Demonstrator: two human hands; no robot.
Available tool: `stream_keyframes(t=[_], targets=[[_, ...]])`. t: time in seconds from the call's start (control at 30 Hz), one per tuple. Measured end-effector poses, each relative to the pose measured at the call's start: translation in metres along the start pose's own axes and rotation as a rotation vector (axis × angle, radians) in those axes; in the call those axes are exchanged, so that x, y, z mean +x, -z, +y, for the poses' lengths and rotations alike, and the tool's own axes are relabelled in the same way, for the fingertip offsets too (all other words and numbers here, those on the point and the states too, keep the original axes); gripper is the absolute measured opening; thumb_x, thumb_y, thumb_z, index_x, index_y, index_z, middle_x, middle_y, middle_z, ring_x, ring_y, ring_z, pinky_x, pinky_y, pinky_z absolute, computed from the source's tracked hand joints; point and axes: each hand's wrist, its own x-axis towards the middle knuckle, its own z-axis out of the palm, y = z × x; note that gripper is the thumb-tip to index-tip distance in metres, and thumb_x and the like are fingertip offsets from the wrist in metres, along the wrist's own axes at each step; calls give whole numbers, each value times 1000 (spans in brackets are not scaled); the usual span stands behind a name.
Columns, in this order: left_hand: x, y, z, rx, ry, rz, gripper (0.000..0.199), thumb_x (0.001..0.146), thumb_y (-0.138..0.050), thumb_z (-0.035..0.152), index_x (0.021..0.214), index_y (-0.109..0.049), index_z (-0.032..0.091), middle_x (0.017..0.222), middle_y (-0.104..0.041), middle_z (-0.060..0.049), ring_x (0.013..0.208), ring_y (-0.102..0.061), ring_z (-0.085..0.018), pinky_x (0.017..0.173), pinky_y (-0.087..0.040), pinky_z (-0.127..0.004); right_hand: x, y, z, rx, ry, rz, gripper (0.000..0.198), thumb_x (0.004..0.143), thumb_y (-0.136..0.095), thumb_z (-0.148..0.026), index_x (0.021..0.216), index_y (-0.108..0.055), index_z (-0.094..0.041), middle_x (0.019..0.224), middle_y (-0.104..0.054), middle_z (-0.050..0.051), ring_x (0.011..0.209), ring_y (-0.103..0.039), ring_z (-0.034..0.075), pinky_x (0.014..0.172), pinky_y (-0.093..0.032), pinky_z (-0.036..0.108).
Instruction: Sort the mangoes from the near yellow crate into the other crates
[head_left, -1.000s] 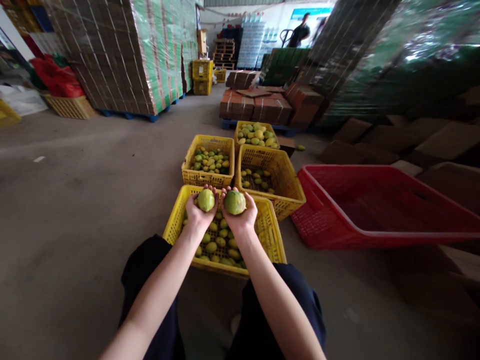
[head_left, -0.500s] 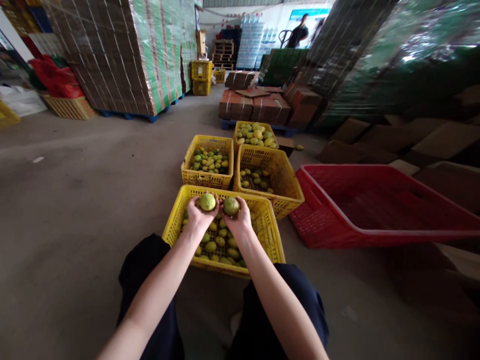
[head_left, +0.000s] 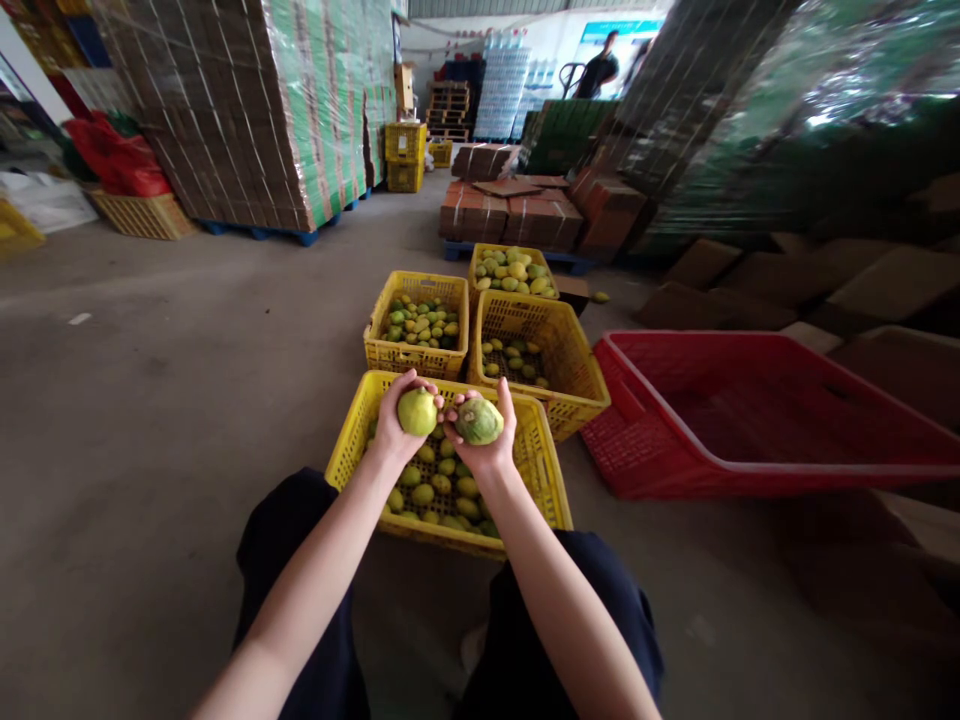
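My left hand is curled around a yellow-green mango, with its small stem end facing up. Beside it, my right hand cups a darker green mango that lies on its side and shows brownish marks on its skin. Both hands are over the nearest yellow crate, their fingertips close together. Several green and yellow mangoes lie loose on the bottom of that crate, partly hidden by my hands and forearms.
Behind stand a left yellow crate, a right yellow crate and a far yellow crate, each holding mangoes. A large red crate is at the right. Wrapped pallet stacks and flattened cartons stand beyond. A person is far back.
Both mangoes have been turned in my hands. The right one now lies sideways with its marked side showing, and my right hand has shifted slightly right.
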Motion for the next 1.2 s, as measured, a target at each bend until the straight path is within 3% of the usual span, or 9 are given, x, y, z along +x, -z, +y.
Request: stream_keyframes(t=[0.17,0.33,0.43,0.53,0.67,0.83,1.0,1.2], targets=[[-1,1,2,-55,-15,71,22,80,-59,27,61,-58,17,57,-61,1,48,-58,-10,43,-42,-20,1,-1,0,62,7,37,47,94,-44,-53,69,-64,-17,65,-68,3,49,-61,14,33,-39,20],[4,6,2,-131,28,344,23,85,-53,35,80,-65,16,67,-64,-1,55,-61,-12,49,-49,-22,10,3,1,141,-1,220,36,97,-42,-42,87,-66,-18,73,-71,4,61,-66,14,47,-52,21],[6,8,0,-140,-30,419,9,80,-64,28,80,-61,19,68,-62,3,57,-61,-11,55,-54,-22,14,5,4,117,22,292,22,92,-54,-37,84,-64,-18,70,-71,3,63,-67,15,51,-54,21],[9,7,-1,-139,3,388,11,78,-68,20,77,-57,18,68,-61,1,60,-63,-12,60,-58,-24,14,6,5,79,6,275,15,89,-56,-28,83,-64,-17,71,-71,5,63,-65,14,51,-54,20],[11,7,0,-205,163,347,13,87,-58,24,77,-55,17,64,-60,-2,56,-62,-13,54,-58,-25,17,10,4,48,-72,246,26,90,-49,-36,81,-64,-16,68,-68,8,56,-61,15,45,-51,22],[15,10,-5,-267,165,409,18,95,-46,25,81,-56,19,69,-63,-2,60,-64,-14,54,-58,-25,26,17,5,-29,-28,374,16,87,-50,-27,77,-61,-19,62,-67,3,52,-60,16,45,-51,26],[23,16,-6,-253,111,512,20,90,-62,31,76,-52,19,62,-56,2,53,-57,-10,51,-55,-20,23,15,4,-23,31,433,11,88,-56,-24,80,-62,-20,63,-70,0,57,-65,15,51,-54,25],[19,17,-2,-279,158,257,27,98,-44,29,98,-65,12,82,-69,-8,70,-68,-16,54,-56,-23,14,10,0,-88,-41,457,11,85,-61,-26,76,-60,-19,58,-67,0,48,-61,15,42,-48,24]])
